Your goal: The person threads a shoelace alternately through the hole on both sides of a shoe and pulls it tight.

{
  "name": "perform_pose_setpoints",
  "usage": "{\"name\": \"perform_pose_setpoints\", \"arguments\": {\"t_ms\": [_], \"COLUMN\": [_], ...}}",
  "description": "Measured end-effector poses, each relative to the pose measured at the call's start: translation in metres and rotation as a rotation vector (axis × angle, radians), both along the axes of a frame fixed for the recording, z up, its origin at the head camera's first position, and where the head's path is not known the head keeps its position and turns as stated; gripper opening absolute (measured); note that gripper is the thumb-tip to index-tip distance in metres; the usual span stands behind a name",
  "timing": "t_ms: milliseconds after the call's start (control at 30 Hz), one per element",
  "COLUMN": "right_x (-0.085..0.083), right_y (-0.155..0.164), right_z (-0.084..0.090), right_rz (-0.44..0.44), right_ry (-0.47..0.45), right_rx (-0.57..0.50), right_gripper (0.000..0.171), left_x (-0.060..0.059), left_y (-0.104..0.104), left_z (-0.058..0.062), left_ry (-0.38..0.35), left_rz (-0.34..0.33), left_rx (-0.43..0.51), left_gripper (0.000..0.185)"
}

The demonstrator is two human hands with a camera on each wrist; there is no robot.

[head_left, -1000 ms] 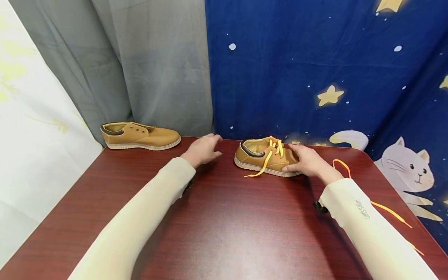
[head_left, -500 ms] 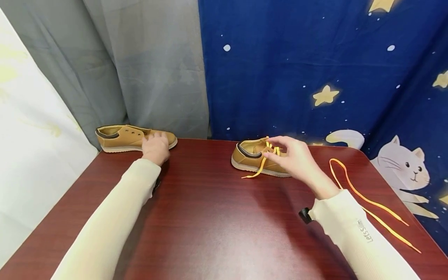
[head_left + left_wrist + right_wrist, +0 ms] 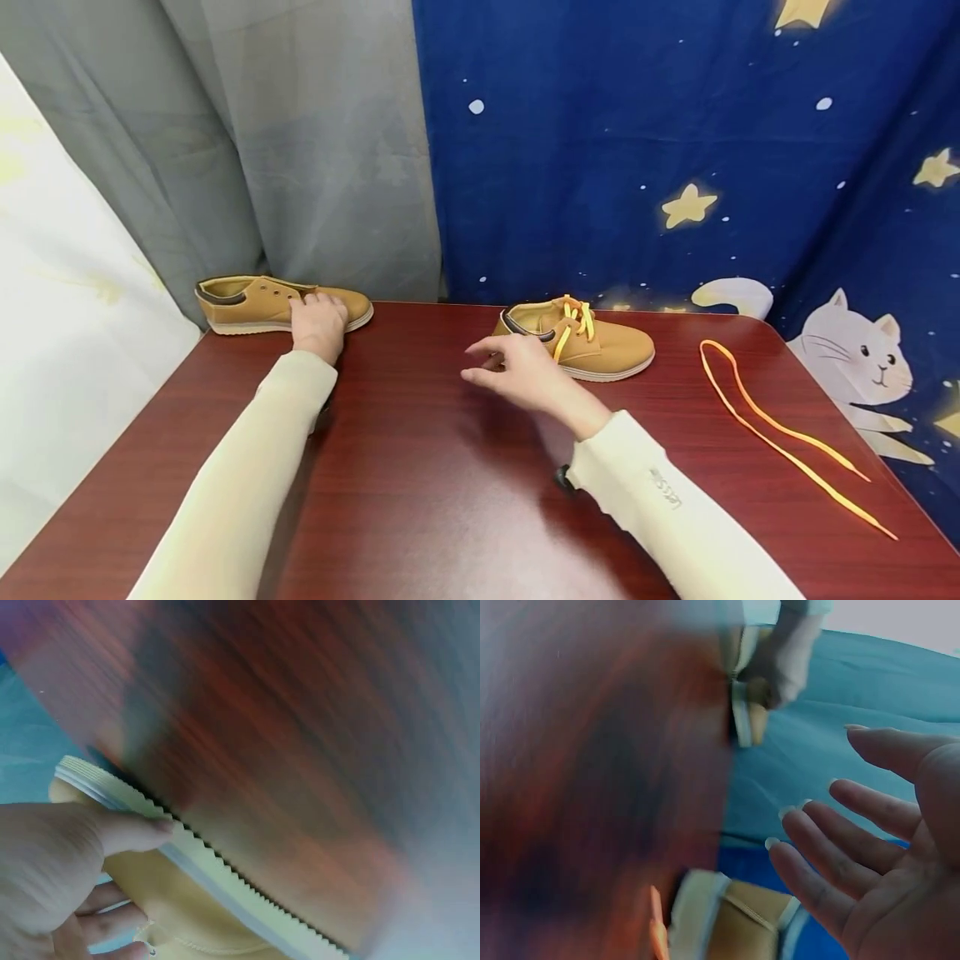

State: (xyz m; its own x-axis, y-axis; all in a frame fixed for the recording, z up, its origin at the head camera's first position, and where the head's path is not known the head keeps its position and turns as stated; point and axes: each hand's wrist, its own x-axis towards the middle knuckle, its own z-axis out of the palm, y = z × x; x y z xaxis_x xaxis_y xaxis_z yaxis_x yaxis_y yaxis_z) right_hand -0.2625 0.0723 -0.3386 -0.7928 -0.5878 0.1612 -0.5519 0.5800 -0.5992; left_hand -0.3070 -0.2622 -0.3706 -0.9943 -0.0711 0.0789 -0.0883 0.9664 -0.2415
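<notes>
Two tan shoes stand at the far edge of a dark red table (image 3: 450, 500). My left hand (image 3: 318, 315) lies over the toe end of the unlaced shoe (image 3: 251, 302) at the far left. In the left wrist view the thumb (image 3: 127, 829) presses its ridged sole and the fingers (image 3: 105, 919) curl over the upper of the unlaced shoe (image 3: 195, 900). My right hand (image 3: 491, 367) hovers open just left of and in front of the shoe with yellow laces (image 3: 600, 343), touching nothing. Its straight fingers (image 3: 832, 855) show in the right wrist view above that laced shoe (image 3: 735, 922).
A loose orange lace (image 3: 772, 425) lies in a long loop on the right side of the table. Grey curtain (image 3: 300, 150) and a blue starry cloth (image 3: 637, 150) hang right behind the table's far edge. A white cloth (image 3: 67, 333) hangs at the left.
My left hand moved left from the table's middle onto the unlaced shoe. My right hand left the laced shoe and moved left, toward me. The laced shoe now sits slightly turned.
</notes>
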Motion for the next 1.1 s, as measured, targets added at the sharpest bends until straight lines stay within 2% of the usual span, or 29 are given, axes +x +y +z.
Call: {"name": "perform_pose_setpoints", "arguments": {"t_ms": [167,333,400,533,700,833,967,1100], "right_x": [-0.006,-0.011,-0.013,-0.015,-0.017,-0.017,-0.016,-0.014], "right_y": [-0.018,-0.030,-0.033,-0.038,-0.046,-0.056,-0.067,-0.077], "right_z": [-0.012,-0.017,-0.019,-0.023,-0.031,-0.037,-0.040,-0.039], "right_rz": [-0.008,0.011,0.026,0.016,-0.050,-0.098,-0.122,-0.154], "right_ry": [-0.047,-0.090,-0.158,-0.356,-0.589,-0.734,-0.809,-0.818], "right_rx": [0.029,0.107,0.105,0.011,-0.156,-0.278,-0.356,-0.387], "right_gripper": [0.036,0.044,0.048,0.057,0.075,0.085,0.085,0.084], "left_x": [0.000,0.010,0.014,0.021,0.029,0.036,0.047,0.060], "left_y": [-0.004,-0.010,-0.009,-0.002,0.012,0.025,0.040,0.055], "left_z": [0.001,0.003,0.004,0.003,-0.001,-0.003,-0.004,-0.006], "left_ry": [0.028,0.035,0.040,0.106,0.196,0.196,0.194,0.232], "left_rz": [-0.096,-0.226,-0.275,-0.383,-0.492,-0.535,-0.568,-0.595], "left_rx": [-0.088,-0.105,-0.108,-0.101,-0.112,-0.110,-0.109,-0.112], "left_gripper": [0.030,0.017,0.017,0.015,0.016,0.017,0.017,0.022]}}
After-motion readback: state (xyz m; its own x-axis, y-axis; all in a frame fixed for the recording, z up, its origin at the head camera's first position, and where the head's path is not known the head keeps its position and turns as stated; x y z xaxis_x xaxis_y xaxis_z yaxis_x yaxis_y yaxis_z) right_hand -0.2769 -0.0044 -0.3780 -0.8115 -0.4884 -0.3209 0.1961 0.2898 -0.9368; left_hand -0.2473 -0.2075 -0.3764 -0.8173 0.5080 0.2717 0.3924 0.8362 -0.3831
